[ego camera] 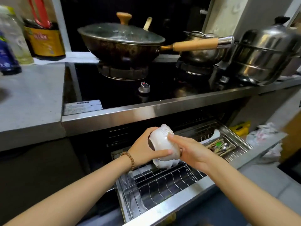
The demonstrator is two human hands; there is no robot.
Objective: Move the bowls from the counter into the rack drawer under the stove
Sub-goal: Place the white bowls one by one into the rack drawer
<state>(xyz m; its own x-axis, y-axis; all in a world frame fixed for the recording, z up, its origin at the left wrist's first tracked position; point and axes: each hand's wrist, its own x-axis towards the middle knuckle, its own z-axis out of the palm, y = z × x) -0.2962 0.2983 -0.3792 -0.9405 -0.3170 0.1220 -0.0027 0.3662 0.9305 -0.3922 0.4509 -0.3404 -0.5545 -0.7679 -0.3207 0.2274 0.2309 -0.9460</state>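
Low in the frame, our left hand [143, 149] and right hand [192, 152] clasp a tilted white bowl [162, 144] above the rack drawer [162, 185], angled to slot into its wires.

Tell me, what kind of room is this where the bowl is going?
It looks like a home kitchen. A lidded wok sits on a gas stove, a steel steamer pot stands beside it, and both hands hold a white bowl over a pulled-out dish rack drawer.
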